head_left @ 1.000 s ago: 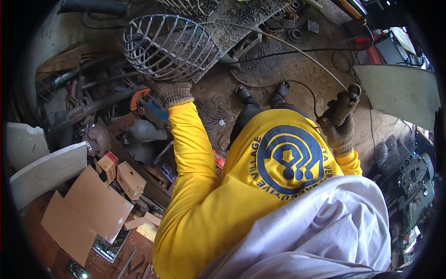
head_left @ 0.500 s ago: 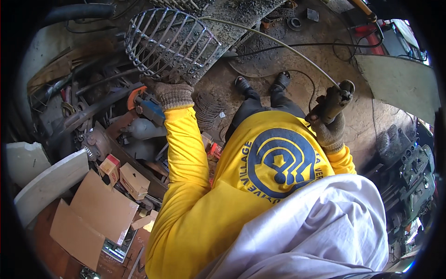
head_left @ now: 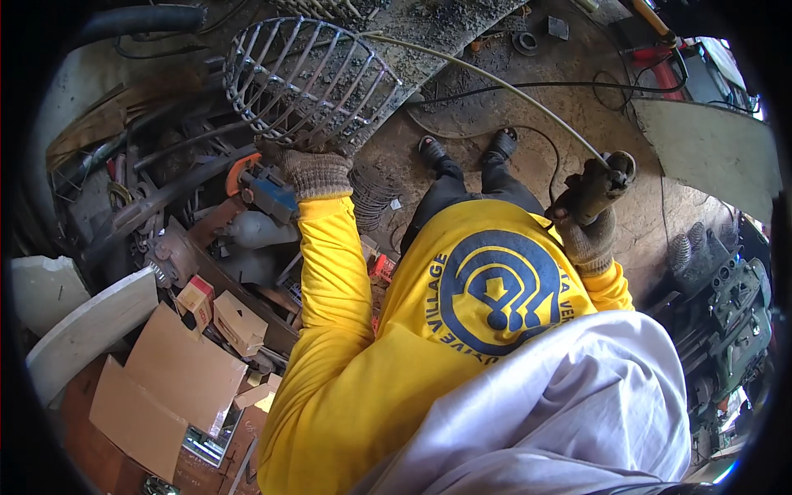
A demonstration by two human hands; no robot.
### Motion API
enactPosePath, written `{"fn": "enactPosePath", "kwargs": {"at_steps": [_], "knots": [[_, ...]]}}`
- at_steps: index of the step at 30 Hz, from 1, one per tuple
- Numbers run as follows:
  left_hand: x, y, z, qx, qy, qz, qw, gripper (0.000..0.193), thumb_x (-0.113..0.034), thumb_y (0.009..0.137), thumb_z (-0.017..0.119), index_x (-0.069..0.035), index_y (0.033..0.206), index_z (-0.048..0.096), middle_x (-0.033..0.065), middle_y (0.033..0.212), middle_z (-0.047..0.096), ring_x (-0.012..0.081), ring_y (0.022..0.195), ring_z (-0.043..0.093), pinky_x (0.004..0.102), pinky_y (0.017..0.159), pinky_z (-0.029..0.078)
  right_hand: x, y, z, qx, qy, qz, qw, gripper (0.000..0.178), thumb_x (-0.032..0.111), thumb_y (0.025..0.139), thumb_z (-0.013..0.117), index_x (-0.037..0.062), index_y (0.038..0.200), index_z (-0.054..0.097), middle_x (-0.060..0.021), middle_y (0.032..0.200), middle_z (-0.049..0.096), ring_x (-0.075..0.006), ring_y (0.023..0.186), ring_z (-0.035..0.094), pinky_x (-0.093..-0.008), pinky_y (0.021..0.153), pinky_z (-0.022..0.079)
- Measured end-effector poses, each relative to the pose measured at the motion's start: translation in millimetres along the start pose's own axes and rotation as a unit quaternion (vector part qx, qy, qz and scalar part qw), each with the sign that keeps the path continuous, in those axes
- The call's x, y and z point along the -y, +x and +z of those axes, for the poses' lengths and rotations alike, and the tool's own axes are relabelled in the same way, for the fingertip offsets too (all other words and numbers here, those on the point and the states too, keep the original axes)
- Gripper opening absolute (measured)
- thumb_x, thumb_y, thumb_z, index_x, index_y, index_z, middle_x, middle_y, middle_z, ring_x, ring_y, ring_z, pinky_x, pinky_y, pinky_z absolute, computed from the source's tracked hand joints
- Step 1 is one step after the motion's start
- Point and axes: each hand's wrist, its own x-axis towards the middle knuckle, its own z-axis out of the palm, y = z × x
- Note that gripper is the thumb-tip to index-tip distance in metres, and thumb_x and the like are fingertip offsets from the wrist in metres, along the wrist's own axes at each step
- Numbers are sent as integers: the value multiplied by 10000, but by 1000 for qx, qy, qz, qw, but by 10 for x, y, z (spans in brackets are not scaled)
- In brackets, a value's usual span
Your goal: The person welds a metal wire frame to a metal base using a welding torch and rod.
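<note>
A curved, basket-like grille of welded metal bars (head_left: 307, 76) rests on the grit-covered worktable (head_left: 441, 33) at the upper left. My left hand (head_left: 312, 170), in a brown knit glove, is closed at the grille's near rim; its fingertips are partly hidden in the dark there. In my gloved right hand (head_left: 587, 231) is a dark welding electrode holder (head_left: 601, 186). A long, thin welding rod (head_left: 516, 87) runs from the holder up and left. Its far end reaches the grille's upper edge; I cannot tell whether they touch.
Left of my arm lie an angle grinder with an orange guard (head_left: 268, 194), scrap metal and open cardboard boxes (head_left: 169, 371). Coiled wire (head_left: 375, 194) sits beside my left wrist. A black cable (head_left: 536, 83) crosses the floor. Green machinery (head_left: 738, 322) stands at right.
The grille and my left hand have shifted slightly to the right. My right hand has moved a little down and right with the electrode holder, and the rod has shifted with it.
</note>
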Motion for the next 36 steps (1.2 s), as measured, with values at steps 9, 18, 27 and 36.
{"fn": "enactPosePath", "kwargs": {"at_steps": [9, 18, 27, 36], "knots": [[31, -222, 136, 39, -12, -35, 999, 791, -848, 834, 325, -180, 952, 733, -49, 490, 472, 132, 398, 422, 632, 702, 528, 86, 49, 81, -21, -74, -31, 997, 453, 48, 801, 708, -39, 1215, 547, -63, 868, 672, -134, 774, 651, -275, 749, 524], [35, -334, 258, -14, -2, -29, 999, 658, -756, 857, 394, -187, 907, 720, -61, 481, 440, 130, 401, 393, 528, 634, 558, 159, 39, 135, -38, -112, -47, 992, 437, 65, 778, 711, -16, 1181, 563, -54, 855, 679, -144, 772, 664, -290, 738, 532], [-4, -175, 24, 53, -57, -51, 996, 615, -722, 865, 407, -180, 914, 694, -29, 576, 500, 147, 475, 438, 512, 647, 518, 288, 48, 167, -54, -372, -124, 918, 399, 185, 790, 739, 72, 1138, 579, -68, 880, 677, -264, 814, 679, -369, 767, 529], [-17, -97, -20, 17, -53, -49, 997, 547, -673, 868, 444, -179, 845, 678, -42, 540, 477, 133, 435, 394, 456, 568, 491, -75, -17, 14, -14, 14, -111, 994, 510, 4, 841, 698, 15, 1307, 491, -92, 1119, 601, -182, 925, 628, -315, 742, 543]]}}
